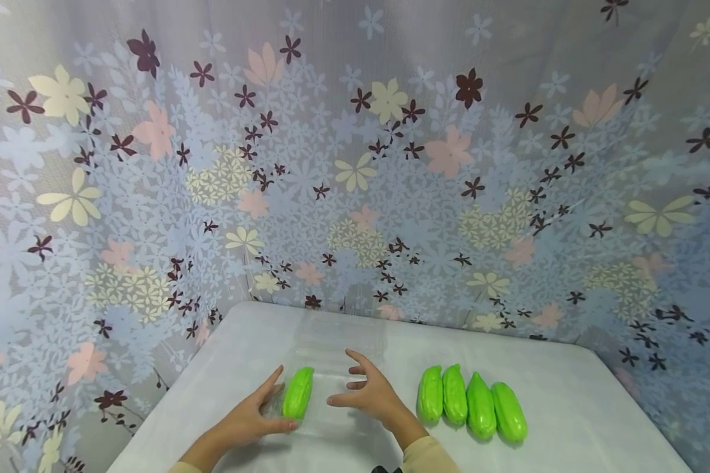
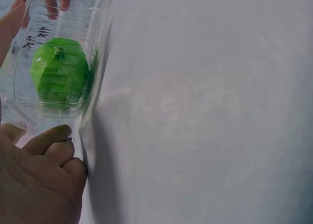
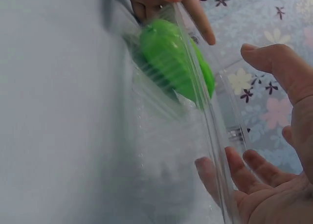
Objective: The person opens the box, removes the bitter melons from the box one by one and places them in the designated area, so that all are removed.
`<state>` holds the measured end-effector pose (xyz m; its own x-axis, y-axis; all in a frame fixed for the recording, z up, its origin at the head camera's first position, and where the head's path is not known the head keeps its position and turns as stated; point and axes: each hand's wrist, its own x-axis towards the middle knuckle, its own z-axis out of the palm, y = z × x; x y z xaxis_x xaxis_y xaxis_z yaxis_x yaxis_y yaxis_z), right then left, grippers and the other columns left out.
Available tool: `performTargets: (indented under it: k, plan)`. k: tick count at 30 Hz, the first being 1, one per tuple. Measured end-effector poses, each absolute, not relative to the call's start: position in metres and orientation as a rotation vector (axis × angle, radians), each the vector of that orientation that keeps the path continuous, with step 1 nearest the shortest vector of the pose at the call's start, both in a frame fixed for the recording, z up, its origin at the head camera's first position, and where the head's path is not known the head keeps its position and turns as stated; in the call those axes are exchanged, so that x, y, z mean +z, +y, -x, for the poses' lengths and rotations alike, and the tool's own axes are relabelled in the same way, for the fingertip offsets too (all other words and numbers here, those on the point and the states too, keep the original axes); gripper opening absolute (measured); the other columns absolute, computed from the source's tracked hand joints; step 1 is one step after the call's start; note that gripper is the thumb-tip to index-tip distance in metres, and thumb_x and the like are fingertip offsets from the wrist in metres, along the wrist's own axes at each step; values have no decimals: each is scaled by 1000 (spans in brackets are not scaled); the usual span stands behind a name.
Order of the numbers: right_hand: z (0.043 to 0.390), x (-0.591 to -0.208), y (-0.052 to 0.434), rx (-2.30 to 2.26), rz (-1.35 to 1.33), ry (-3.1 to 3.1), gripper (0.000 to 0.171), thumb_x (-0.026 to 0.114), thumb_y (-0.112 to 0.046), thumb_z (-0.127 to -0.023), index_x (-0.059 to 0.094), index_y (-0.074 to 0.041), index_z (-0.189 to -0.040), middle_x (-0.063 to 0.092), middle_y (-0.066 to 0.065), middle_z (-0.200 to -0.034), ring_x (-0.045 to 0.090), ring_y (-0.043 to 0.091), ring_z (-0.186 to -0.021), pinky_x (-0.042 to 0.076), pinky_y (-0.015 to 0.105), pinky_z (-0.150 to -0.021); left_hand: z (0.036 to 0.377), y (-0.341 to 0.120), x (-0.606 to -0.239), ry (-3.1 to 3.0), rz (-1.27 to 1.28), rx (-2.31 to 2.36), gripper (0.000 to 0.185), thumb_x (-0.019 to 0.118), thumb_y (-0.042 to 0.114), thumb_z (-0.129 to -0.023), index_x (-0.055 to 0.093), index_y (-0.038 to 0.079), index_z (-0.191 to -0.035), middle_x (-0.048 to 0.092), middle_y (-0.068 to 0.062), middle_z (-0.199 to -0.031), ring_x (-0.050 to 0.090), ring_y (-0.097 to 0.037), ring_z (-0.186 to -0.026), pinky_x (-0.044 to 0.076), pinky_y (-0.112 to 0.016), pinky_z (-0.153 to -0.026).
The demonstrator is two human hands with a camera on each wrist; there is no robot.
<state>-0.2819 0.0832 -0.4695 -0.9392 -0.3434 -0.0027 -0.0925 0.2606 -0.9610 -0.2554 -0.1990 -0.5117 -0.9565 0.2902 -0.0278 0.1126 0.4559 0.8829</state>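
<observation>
Clear plastic box [image 1: 338, 368] sits on the white table [image 1: 568, 394], toward the near-left part, well short of the far edge by the flowered curtain [image 1: 355, 164]. One green gourd [image 1: 298, 392] lies inside it, along the left wall; the left wrist view shows it end-on through the ribbed plastic [image 2: 59, 72].

Handling, as I judge it: the box looks thin-walled and light, likely to flex or crackle under a squeeze, and smooth enough to slip. Better taken by the two side walls or the rim than by the middle of a panel. The gourd looks like glossy moulded plastic, stiff and light, apt to roll inside.

Left hand [image 1: 250, 417]: flat against the box's left side, fingers straight, thumb laid along the near edge; it grips nothing. In its wrist view the lower fingers [image 2: 49, 155] look bent beside the near corner.

Right hand [image 1: 371, 392]: spread, fingers relaxed, at the box's right wall, fingertips [image 3: 230, 160] at the plastic; whether touching I cannot tell.

Four more gourds [image 1: 470, 404] lie in a row just right of it.
</observation>
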Motion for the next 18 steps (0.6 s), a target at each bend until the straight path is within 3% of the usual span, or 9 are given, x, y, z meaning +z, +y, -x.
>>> performTargets:
  k: [11, 18]
  plan:
    - [282, -476, 58, -1692, 372, 2340, 100, 93, -19, -73, 38, -20, -156, 48, 27, -142, 59, 42, -117, 58, 53, -82, 253, -199, -508, 2529, -325, 1504, 112, 85, 38, -82, 12, 16, -164, 33, -31, -155, 30, -48, -143, 29, -61, -114]
    - [285, -478, 45, -1645, 386, 2363, 99, 93, -19, -73, 38, -19, -156, 51, 25, -140, 60, 42, -117, 56, 57, -87, 256, -200, -510, 2524, -334, 1501, 111, 85, 40, -82, 12, 16, -164, 33, -31, -155, 30, -49, -143, 29, -62, -114]
